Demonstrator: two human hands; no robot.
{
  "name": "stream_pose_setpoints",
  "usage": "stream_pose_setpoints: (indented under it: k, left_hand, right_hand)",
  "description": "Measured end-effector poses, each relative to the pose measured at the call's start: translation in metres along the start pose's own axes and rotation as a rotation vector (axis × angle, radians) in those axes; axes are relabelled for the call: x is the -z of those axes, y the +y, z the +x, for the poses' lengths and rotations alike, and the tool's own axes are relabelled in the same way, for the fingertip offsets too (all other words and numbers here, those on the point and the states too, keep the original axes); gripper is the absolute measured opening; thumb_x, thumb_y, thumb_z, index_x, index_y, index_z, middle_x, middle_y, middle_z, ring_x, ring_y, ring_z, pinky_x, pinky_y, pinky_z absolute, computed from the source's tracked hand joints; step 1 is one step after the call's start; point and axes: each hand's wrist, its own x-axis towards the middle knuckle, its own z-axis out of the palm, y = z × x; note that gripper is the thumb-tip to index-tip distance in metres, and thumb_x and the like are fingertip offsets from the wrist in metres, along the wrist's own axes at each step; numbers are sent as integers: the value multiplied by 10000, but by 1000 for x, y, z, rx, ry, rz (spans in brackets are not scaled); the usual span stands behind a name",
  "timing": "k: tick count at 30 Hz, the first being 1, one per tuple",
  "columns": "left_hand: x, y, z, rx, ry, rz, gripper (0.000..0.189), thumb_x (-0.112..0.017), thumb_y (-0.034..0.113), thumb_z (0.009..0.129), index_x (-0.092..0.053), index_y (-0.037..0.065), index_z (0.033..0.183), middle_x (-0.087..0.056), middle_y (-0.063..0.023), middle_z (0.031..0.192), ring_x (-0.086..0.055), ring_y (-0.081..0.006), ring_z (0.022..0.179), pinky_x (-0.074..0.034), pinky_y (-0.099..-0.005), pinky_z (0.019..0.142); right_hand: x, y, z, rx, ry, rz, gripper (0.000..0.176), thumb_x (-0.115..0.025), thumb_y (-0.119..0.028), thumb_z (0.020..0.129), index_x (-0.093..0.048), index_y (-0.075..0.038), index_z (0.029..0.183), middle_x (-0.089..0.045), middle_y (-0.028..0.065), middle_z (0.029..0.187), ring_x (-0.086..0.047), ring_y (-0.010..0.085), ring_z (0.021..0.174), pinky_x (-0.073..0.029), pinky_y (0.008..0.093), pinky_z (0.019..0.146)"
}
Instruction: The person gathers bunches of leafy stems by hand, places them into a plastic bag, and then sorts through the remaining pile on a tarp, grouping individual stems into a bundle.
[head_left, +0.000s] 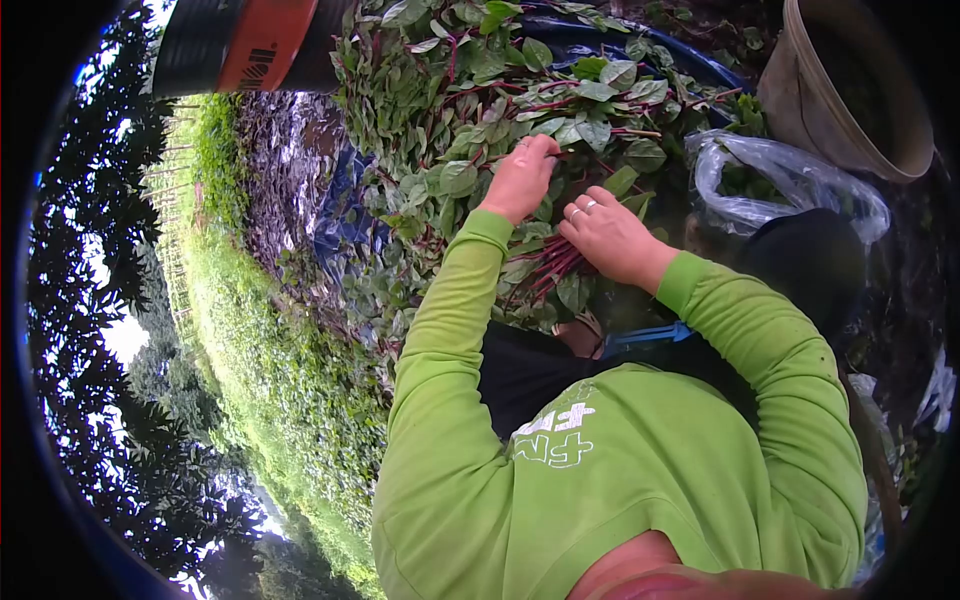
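A large heap of red-stemmed leafy greens [455, 130] spreads in front of me in the head view. My left hand [520, 182] reaches into the heap with its fingers pinched together on a leafy stem, most of which is hidden among the leaves. To its right, my right hand [612, 238] is closed around a bunch of red-stemmed greens [548, 265]. Red stems fan out from the left side of this hand, and a few leaves show above its fingers. Rings show on its fingers.
A clear plastic bag [790, 175] with greens inside lies right of my hands. Behind it stands a tall beige bucket [815, 90]. A black and red drum [260, 45] is at the upper left. Something blue [645, 336] shows by my foot. Blue sheeting [345, 215] lies under the heap.
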Motion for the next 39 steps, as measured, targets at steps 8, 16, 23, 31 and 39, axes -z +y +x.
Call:
stream_pose_setpoints:
  k: [8, 16, 23, 31, 39]
  left_hand:
    - [-23, -5, -15, 581, -291, -1079, 470, -456, 438, 1116, -545, 88, 1417, -664, -95, 1116, -655, -172, 973, -545, -331, 879]
    - [-8, -67, -7, 200, 481, 259, 158, -649, 138, 978, -725, 24, 1056, -706, -127, 1043, -674, -288, 888, -538, -410, 857]
    - [-1, -115, -19, 476, 266, 150, 346, -721, 92, 816, -728, 18, 1154, -774, -127, 1058, -731, -220, 951, -564, -358, 853]
    - [17, -74, -55, 560, 51, -622, 350, -588, 1, 898, -755, 17, 1205, -744, 14, 1005, -617, -63, 861, -486, -230, 783]
    - [-15, -46, -89, -87, -359, -70, 268, -582, 106, 898, -737, 12, 1095, -751, -153, 1075, -690, -312, 1030, -538, -374, 887]
  right_hand:
    - [-6, 10, -9, 7, 284, -124, 192, -602, -132, 867, -671, -46, 1024, -614, 172, 1300, -591, 333, 1239, -439, 461, 1048]
    - [7, 3, -8, -87, -155, -99, 196, -643, -152, 866, -676, -98, 1052, -683, 104, 1085, -629, 258, 1084, -444, 401, 940]
    - [9, 2, -11, -170, -271, -98, 210, -686, -139, 825, -686, -102, 1031, -674, 110, 1079, -621, 266, 1101, -429, 402, 965]
    - [6, 1, -5, 81, 144, -92, 168, -603, -156, 883, -691, -78, 1004, -678, 98, 1098, -616, 282, 1151, -362, 505, 1177]
    - [1, 5, -15, -5, -93, -17, 347, -694, -87, 747, -646, -59, 1089, -674, 135, 1087, -645, 311, 1093, -391, 485, 1155]
